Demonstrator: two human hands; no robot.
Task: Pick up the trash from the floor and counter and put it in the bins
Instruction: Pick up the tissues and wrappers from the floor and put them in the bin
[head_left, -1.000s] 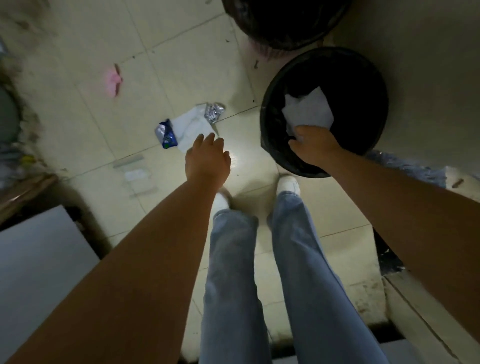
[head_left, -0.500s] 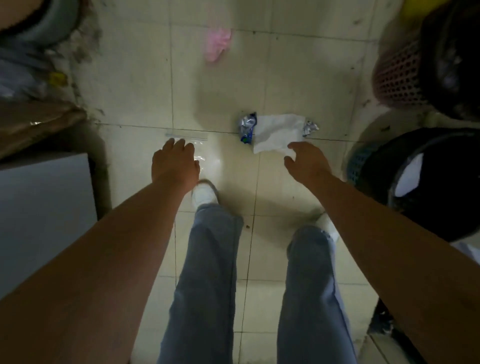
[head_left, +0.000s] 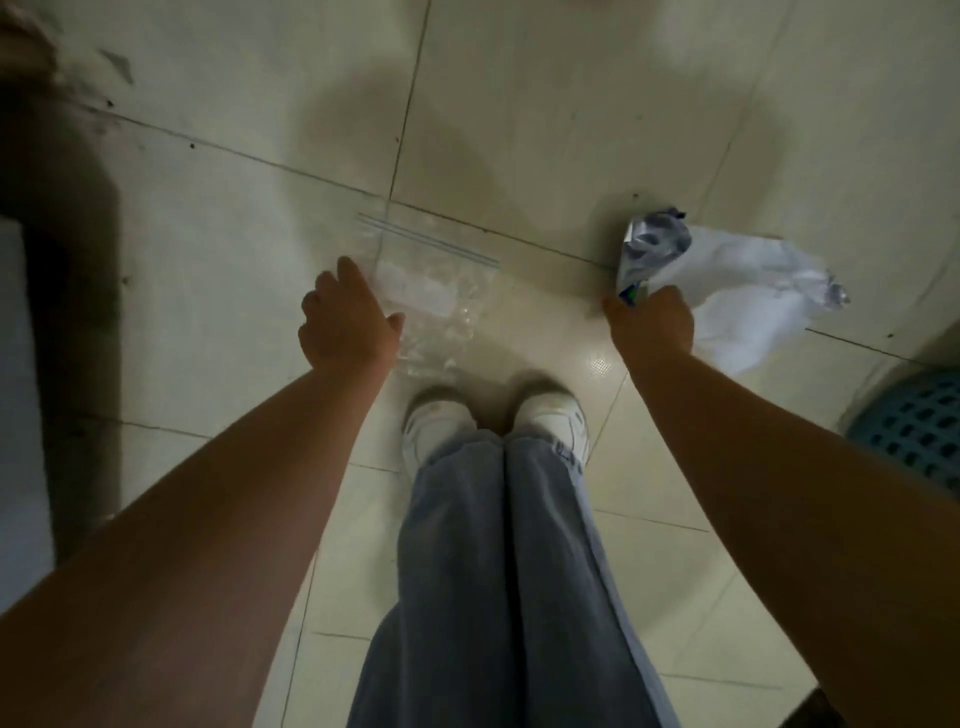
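bare floor (head_left: 519, 130) ahead; basket (head_left: 919, 431) crowds right.

Dim overall, with a greenish-grey cast across the tiled floor (head_left: 519, 104). Brightest toward the far edge of the floor; darkest along the left edge, where a broad shadow band (head_left: 78, 312) falls. Soft double shadow (head_left: 395, 140) spread over the tiles beyond both hands. Small specular glare spot (head_left: 600, 364) on the glossy tile beside the right shoe. Faint sheen on the clear zip bag (head_left: 436, 291), outline hard to separate from the floor. Slight motion blur on the shoes (head_left: 441, 421) and on the crumpled white paper (head_left: 743, 301). Strong wide-angle stretching of both forearms toward the lower corners; grout lines bowed near the edges. Blue basket (head_left: 919, 436) at the right edge soft and underexposed.
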